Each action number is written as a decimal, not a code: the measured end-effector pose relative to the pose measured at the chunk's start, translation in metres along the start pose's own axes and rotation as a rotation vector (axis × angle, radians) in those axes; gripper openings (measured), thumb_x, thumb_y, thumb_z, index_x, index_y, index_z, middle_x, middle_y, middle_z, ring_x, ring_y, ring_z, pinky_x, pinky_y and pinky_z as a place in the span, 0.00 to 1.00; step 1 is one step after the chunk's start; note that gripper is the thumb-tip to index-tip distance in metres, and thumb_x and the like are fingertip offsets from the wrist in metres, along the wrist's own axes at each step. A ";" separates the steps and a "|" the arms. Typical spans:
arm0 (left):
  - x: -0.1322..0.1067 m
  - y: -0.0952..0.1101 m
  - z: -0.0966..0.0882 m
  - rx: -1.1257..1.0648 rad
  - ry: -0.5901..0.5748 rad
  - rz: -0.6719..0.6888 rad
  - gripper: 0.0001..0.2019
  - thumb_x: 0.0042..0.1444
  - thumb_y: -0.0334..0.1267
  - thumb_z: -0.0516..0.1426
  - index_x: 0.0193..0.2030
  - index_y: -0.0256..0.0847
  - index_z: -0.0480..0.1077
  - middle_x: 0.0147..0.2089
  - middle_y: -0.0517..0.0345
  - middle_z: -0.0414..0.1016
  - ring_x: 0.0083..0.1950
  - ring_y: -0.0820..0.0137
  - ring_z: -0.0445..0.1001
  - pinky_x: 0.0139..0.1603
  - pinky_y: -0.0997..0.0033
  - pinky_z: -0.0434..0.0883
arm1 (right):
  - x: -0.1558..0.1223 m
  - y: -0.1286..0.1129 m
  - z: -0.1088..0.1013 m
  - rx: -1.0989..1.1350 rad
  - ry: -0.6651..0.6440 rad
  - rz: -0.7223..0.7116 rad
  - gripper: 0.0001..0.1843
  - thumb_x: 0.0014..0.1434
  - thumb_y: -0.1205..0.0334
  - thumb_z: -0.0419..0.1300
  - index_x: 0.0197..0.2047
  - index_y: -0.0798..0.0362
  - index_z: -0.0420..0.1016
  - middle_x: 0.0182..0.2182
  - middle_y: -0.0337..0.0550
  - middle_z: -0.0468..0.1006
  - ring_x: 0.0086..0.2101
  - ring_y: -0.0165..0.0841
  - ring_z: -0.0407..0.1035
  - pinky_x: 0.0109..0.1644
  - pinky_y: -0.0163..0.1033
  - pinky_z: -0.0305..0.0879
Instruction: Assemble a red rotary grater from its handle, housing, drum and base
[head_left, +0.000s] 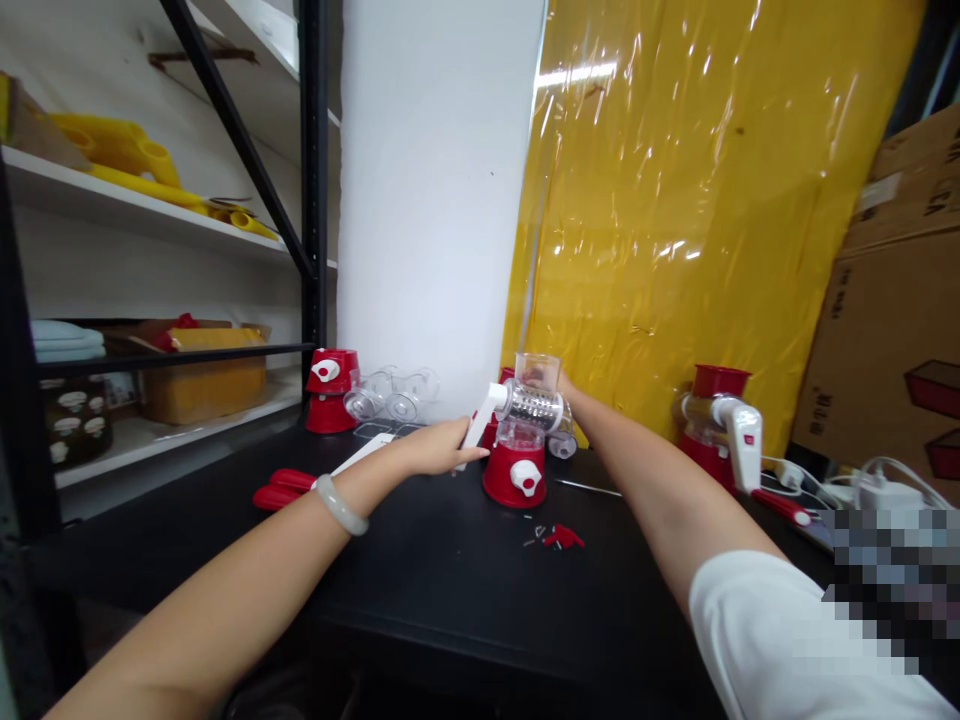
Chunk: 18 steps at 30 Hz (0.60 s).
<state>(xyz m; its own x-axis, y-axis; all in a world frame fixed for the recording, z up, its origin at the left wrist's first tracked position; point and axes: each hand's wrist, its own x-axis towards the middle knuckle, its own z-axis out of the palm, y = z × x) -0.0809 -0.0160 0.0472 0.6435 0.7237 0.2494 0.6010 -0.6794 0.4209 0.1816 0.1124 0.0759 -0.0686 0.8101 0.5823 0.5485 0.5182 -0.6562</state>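
Observation:
A rotary drum grater stands upright on the black table, with a red base [514, 478], a white knob [527, 478], a metal drum [536, 408] and a clear hopper [538, 370]. My left hand [441, 447] is closed on its white crank handle [480, 420], left of the drum. Reaching behind the hopper from the right, my right hand [566, 386] is at the grater's far side; its fingers are hidden. Small red pieces [564, 537] and metal bits [538, 532] lie in front of the base.
Red bases [332, 390] and clear housings [394, 392] stand at the back left, near red handles [283, 488]. Another grater [739, 440] is to the right, beside white cables [885, 490] and a cardboard box [885, 330]. A thin metal rod [589, 487] lies behind.

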 end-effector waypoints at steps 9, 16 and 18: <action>-0.001 0.000 -0.001 0.054 -0.016 -0.039 0.29 0.55 0.60 0.52 0.56 0.40 0.62 0.40 0.50 0.79 0.35 0.60 0.77 0.40 0.64 0.68 | 0.027 -0.029 -0.073 -0.403 0.392 -0.210 0.08 0.54 0.59 0.61 0.35 0.54 0.75 0.39 0.49 0.71 0.40 0.40 0.67 0.50 0.48 0.63; -0.001 0.005 -0.002 0.079 -0.032 -0.052 0.29 0.57 0.58 0.51 0.58 0.40 0.59 0.38 0.51 0.78 0.32 0.61 0.76 0.36 0.66 0.68 | 0.015 -0.092 -0.096 -0.435 0.366 -0.281 0.09 0.60 0.55 0.57 0.34 0.51 0.71 0.32 0.46 0.75 0.37 0.40 0.67 0.46 0.46 0.62; -0.001 0.005 -0.002 0.088 -0.039 -0.059 0.29 0.57 0.57 0.51 0.58 0.40 0.58 0.38 0.50 0.78 0.31 0.62 0.76 0.34 0.66 0.68 | 0.009 -0.107 -0.095 -0.468 0.364 -0.307 0.09 0.60 0.55 0.56 0.36 0.51 0.71 0.34 0.46 0.77 0.36 0.39 0.69 0.45 0.45 0.63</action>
<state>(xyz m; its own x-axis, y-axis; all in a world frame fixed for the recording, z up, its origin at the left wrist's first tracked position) -0.0793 -0.0201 0.0508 0.6230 0.7584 0.1913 0.6764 -0.6452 0.3552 0.2019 0.0383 0.1968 -0.0384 0.4581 0.8881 0.8585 0.4699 -0.2053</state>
